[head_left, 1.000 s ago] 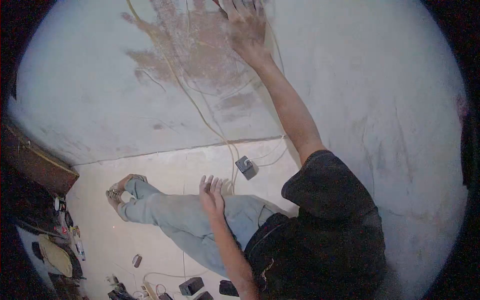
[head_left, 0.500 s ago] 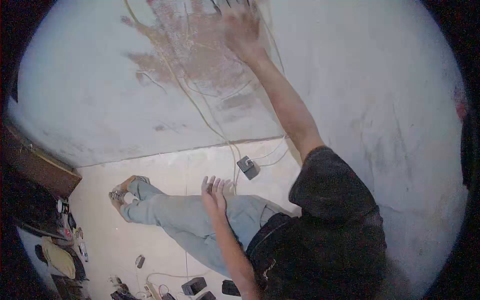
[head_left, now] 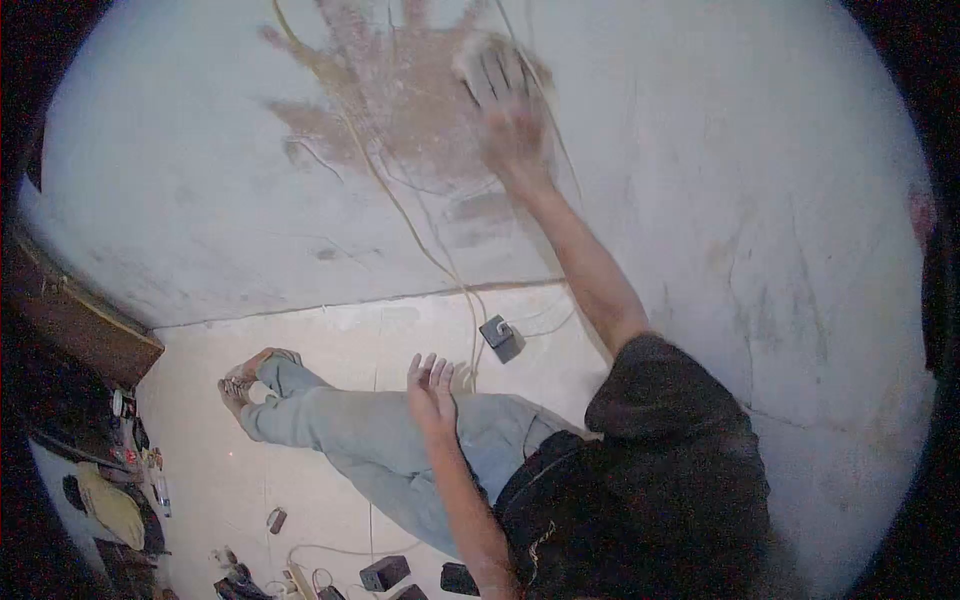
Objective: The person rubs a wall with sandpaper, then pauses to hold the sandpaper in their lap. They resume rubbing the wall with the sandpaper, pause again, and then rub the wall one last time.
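Note:
My right hand presses against the wall, its whitened fingers lying over a pale pad whose exact kind I cannot make out. The hand is partly smeared by motion. Beside it spreads a rough brown patch where the wall's pale coating is absent. A thin yellowish cable runs across that patch and down the wall. My left hand hangs in front of my grey-blue trousers, dusty, with fingers loosely apart and nothing visible in it.
On the pale floor sits a black box with a white plug. Several black boxes and cords lie near the bottom edge. Brown furniture and assorted small items, including a yellowish cloth-like thing, stand at the left.
My right hand has slid down and slightly right in the picture along the wall, bringing the pale pad into view. My left hand stays nearly where it was. The view has shifted slightly.

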`<state>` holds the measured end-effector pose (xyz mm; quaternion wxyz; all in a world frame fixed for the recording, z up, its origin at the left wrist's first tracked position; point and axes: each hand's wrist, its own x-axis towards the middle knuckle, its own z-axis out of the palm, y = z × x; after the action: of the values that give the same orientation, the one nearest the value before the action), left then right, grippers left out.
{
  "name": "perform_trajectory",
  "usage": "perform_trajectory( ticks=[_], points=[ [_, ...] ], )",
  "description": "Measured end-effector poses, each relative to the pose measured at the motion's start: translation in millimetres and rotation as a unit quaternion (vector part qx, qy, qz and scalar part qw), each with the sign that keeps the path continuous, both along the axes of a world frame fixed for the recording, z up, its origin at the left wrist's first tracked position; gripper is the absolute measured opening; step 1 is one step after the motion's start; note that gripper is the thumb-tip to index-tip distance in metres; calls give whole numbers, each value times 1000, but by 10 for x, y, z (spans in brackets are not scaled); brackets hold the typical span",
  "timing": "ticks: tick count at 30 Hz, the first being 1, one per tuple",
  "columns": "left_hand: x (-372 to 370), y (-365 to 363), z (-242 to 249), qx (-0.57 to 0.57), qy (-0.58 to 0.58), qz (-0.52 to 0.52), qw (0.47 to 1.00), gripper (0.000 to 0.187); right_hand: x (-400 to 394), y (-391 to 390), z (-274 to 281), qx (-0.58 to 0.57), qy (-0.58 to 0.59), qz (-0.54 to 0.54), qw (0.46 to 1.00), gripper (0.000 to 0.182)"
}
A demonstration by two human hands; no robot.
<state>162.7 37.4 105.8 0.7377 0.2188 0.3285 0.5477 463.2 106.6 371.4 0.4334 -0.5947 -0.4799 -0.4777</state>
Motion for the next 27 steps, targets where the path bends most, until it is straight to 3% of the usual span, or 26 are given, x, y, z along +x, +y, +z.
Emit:
perform_trajectory(
  ticks=[1, 2, 3, 4, 5, 6, 11, 14, 16, 19, 21, 24, 26, 27],
  points=[
    [-18, -32, 3, -10, 5, 2, 1000, 48, 15, 60, 266, 14, -26, -15, 999, 45],
    [-18, -56, 1, -15, 7, -2, 1000, 48, -25, 120, 556, 51, -5, 52, 997, 51],
    [8, -61, -6, 26, 53, -3, 998, 48, -37, 148, 743, 91, 14, 119, 989, 56],
    [0, -71, -20, 66, 101, -4, 993, 48, -11, 101, 749, 87, 14, 117, 989, 56],
    [-27, -11, -14, -9, -14, 7, 1000, 47, 3, 31, 723, 56, -7, 86, 995, 53],
    [-38, -26, -21, -10, -12, 6, 1000, 47, 5, -42, 701, 29, -30, 55, 998, 49],
    [-57, -63, 13, 9, -18, 1, 1000, 46, 142, -89, -582, -19, -3, 29, 999, 51],
    [-50, -83, 1, 22, -9, -6, 1000, 48, 27, -272, -796, -92, 1, -49, 995, 52],
    [-44, -81, -5, 21, -13, -7, 1000, 49, 12, -169, -546, -71, 4, -29, 997, 52],
    [-61, -70, -21, -30, -6, 2, 1000, 48, 41, 162, 333, 47, -3, 60, 997, 53],
    [-41, -51, -37, 20, -3, -3, 1000, 48, 45, 150, 626, 57, -8, 57, 997, 53],
    [-29, -13, 6, -21, -27, -1, 999, 54, 34, 100, 845, 103, -27, 56, 993, 53],
    [-34, -12, 24, -20, -25, -6, 999, 54, 92, 111, 335, 46, -53, -5, 998, 51],
    [-55, -27, 27, -22, -24, -6, 999, 55, 59, 47, 8, 18, -23, 26, 999, 49]
  ],
)
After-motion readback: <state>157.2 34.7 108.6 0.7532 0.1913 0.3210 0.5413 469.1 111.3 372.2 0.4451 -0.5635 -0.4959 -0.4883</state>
